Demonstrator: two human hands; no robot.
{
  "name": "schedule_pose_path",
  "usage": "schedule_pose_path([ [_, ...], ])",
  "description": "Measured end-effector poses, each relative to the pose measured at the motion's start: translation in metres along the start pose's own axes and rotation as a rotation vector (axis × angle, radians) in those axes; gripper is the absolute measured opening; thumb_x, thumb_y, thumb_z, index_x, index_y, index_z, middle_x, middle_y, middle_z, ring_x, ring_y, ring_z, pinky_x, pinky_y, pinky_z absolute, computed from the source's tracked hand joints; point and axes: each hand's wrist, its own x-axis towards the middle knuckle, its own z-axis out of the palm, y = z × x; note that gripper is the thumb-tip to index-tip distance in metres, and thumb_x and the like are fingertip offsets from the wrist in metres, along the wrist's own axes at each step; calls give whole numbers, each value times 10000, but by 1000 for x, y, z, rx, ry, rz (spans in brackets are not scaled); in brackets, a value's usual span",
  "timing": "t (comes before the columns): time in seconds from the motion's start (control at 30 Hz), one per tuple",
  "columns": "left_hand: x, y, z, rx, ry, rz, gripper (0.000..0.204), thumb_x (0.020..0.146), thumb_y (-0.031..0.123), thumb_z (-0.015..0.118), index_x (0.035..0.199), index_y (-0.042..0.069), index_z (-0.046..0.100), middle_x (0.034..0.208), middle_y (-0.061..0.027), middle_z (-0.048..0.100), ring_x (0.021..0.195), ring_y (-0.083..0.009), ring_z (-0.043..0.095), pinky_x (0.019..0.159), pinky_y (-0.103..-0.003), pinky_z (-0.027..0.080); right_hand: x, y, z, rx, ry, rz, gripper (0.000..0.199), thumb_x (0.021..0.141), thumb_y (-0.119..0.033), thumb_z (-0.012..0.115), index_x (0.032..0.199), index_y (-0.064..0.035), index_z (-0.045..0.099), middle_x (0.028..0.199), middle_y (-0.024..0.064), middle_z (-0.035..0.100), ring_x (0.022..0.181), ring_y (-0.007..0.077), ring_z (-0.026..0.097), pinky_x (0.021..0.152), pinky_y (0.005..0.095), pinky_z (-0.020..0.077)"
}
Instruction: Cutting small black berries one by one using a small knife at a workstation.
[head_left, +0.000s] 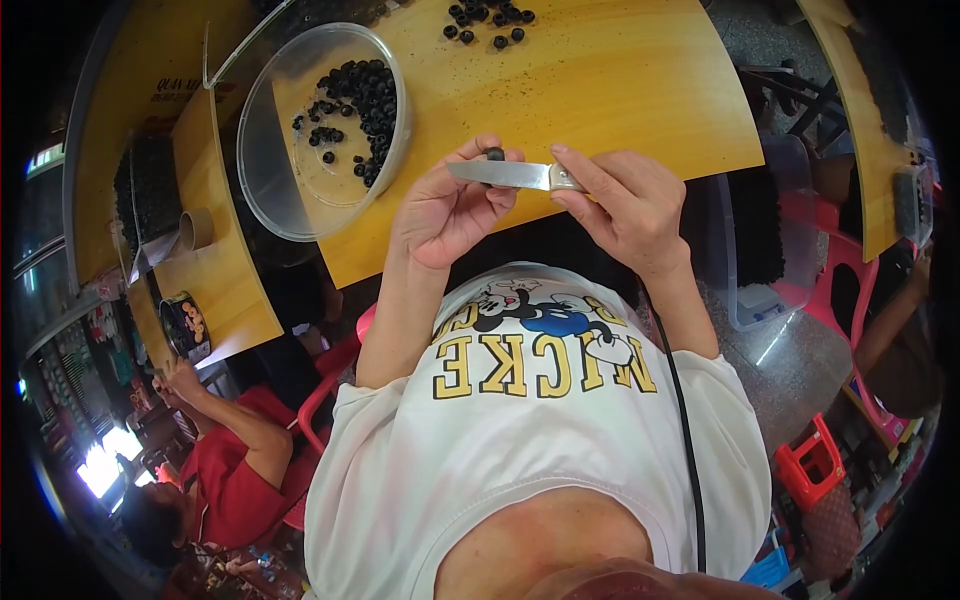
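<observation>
Carefully, a worker in a white shirt trims at a yellow table [600,95]: the left hand [445,215] pinches 1 small black piece [495,153] in its fingertips, while the right hand [632,205] grips a knife [508,175] by its pale handle. The blade lies across the near side of the piece — apparently touching it, though the exact contact cannot be told. Trimming seems the step in hand; the next move likely calls for a firm pinch, a short, controlled stroke and fingertips clear of the edge. To the left stands a clear round tub [252,150], with many black rings [365,92] heaped toward its right side. More loose rings [501,42] lie on the table's far side — well apart from the hands.
</observation>
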Motion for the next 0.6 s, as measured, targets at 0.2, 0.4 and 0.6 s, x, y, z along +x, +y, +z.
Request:
schedule_pose_path([
  [0.2, 1, 1, -2, 12, -31, -30, 257, 859, -19, 578, 1112, -28, 531, 1061, -201, 589, 898, -223, 588, 757, -286, 510, -2, 0, 0, 6, 1, 15, 365, 727, -192, 765, 1062, -63, 700, 697, 67, 618, 570, 193, 580, 503, 293, 441],
  [0.4, -8, 3, -2, 161, -112, -55, 284, 855, -23, 595, 1136, -25, 559, 1043, -156, 586, 861, -173, 532, 749, -263, 477, -10, 18, -3, -240, -70, 234, 262, 796, -105, 716, 1048, -36, 694, 689, 87, 599, 554, 214, 560, 500, 292, 429],
  [0.6, -21, 2, 19, 268, -34, 12, 301, 885, 18, 582, 1176, -43, 540, 1024, -123, 562, 848, -153, 506, 734, -241, 451, -16, 25, -6, 33, 98, 390, 224, 887, -77, 639, 1092, 7, 671, 733, 86, 600, 622, 114, 533, 559, 247, 413],
])
